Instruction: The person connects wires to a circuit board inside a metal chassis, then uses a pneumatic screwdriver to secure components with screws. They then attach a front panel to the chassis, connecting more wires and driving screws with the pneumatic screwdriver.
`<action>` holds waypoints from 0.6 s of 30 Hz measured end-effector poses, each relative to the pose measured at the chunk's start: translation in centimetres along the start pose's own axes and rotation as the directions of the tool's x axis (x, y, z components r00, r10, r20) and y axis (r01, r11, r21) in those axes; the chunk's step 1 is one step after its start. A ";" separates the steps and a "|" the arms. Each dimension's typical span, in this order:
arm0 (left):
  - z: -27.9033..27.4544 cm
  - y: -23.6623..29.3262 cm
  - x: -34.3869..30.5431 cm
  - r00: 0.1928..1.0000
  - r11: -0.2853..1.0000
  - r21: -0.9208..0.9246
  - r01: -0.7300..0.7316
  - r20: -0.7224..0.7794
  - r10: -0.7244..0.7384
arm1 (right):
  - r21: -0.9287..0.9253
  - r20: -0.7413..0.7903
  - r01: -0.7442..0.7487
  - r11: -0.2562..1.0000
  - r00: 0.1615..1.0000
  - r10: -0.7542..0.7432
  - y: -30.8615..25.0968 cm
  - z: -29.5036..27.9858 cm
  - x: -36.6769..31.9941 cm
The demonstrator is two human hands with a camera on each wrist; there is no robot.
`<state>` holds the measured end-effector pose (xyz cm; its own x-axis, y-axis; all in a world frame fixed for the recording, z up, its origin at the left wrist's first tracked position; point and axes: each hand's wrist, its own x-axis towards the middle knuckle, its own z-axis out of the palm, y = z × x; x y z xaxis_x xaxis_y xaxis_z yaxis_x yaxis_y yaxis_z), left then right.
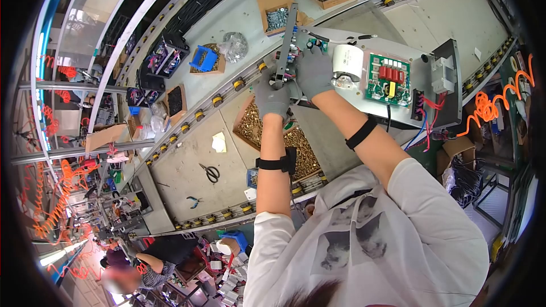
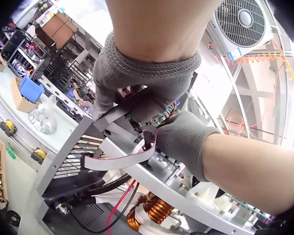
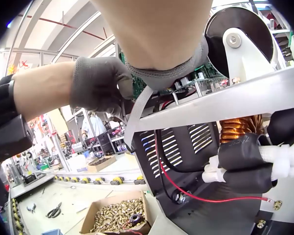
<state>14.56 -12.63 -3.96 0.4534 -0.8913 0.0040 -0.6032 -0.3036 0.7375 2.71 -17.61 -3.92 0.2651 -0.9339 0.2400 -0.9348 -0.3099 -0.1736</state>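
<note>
Grey knit gloves cover both hands. At the end of a metal chassis (image 1: pixel 355 105), my left hand (image 1: pixel 272 98) grips a narrow dark metal panel (image 1: pixel 290 23), with thumb and fingers on opposite sides of it. Small circuit parts line the panel's inner side. Close beside it, my right hand (image 1: pixel 314 71) reaches in over the chassis, fingers bent at the end of a grey ribbon cable (image 2: pixel 120 161). Its fingertips are partly hidden in all views; I cannot tell how firmly they pinch the cable. The ribbon cable (image 3: pixel 139 112) hangs down past the chassis rail.
On the chassis are a white cylinder (image 1: pixel 347 61) and a green circuit board (image 1: pixel 389 79); copper coils (image 2: pixel 154 209) sit below. A box of brass fasteners (image 1: pixel 301 150), scissors (image 1: pixel 211 173) and pliers (image 1: pixel 194 201) lie nearby. Rollers (image 1: pixel 217 100) edge the bench.
</note>
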 end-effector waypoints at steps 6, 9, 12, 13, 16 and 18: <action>-0.2 0.3 -0.2 0.998 0.994 -0.094 0.051 0.034 -0.048 | 0.020 0.004 -0.078 0.997 0.997 0.078 -0.4 0.0 0.1; -0.6 1.0 -0.7 1.000 1.000 0.004 0.001 -0.016 -0.001 | 0.048 0.035 -0.082 0.995 0.996 0.080 -0.6 -0.5 0.0; -0.2 0.6 -0.6 0.993 0.996 0.001 -0.094 -0.074 0.093 | 0.059 0.022 -0.123 0.991 0.992 0.122 -0.7 -0.2 0.1; -0.1 0.7 -0.7 0.993 0.996 -0.002 -0.092 -0.073 0.092 | 0.071 0.035 -0.166 0.983 0.986 0.164 -0.8 0.1 0.2; -0.4 1.1 -0.9 0.992 0.995 0.021 -0.100 -0.069 0.101 | 0.079 0.059 -0.230 0.970 0.972 0.226 -1.2 -0.1 0.5; -0.7 1.5 -1.0 1.000 0.999 0.054 0.006 0.012 -0.007 | 0.074 0.070 -0.249 0.966 0.967 0.244 -1.4 -0.5 0.6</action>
<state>13.65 -12.00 -2.37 0.4500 -0.8930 -0.0091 -0.6349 -0.3271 0.6999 4.03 -17.61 -3.04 0.0453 -0.9914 0.1227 -0.9512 -0.0803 -0.2978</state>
